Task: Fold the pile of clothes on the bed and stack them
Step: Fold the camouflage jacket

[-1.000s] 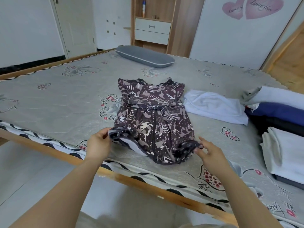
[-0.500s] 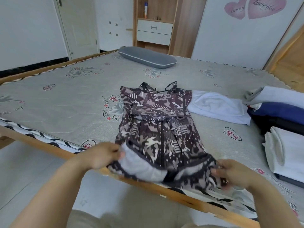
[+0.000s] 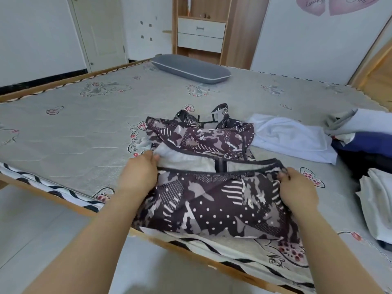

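The patterned dress (image 3: 214,200) is lying on the near edge of the mattress (image 3: 70,132), its straps pointing toward the far side and its hem end being lifted and carried over toward the bodice, so the pale grey lining is showing in the gap. The left hand (image 3: 139,177) is pinching the left hem corner, fingers curled round the fabric; the right hand (image 3: 297,190) is gripping the right hem corner the same way.

Judging from how it lies, several things could be going wrong here. The folded part is hanging partly past the bed edge, so if either hand is letting go early the slack cloth may be sliding off toward the floor. The thin, slippery-looking fabric and loose lining may be bunching inside the fold, leaving a lumpy result that stacks badly. The straps at the far end are sitting crooked and could be ending up trapped or sticking out. The right side of the bodice is touching the white garment (image 3: 290,141), which might be getting dragged along if the dress is pulled.

Farther right, folded clothes (image 3: 377,200) are waiting as a stack at the bed's edge, and a grey pillow (image 3: 191,68) is resting at the far side.

As for writing, the mattress print is carrying cursive lettering beside its hearts, too distorted to read surely. The pink heart decals (image 3: 331,3) on the wardrobe are showing script that I cannot make out fully.
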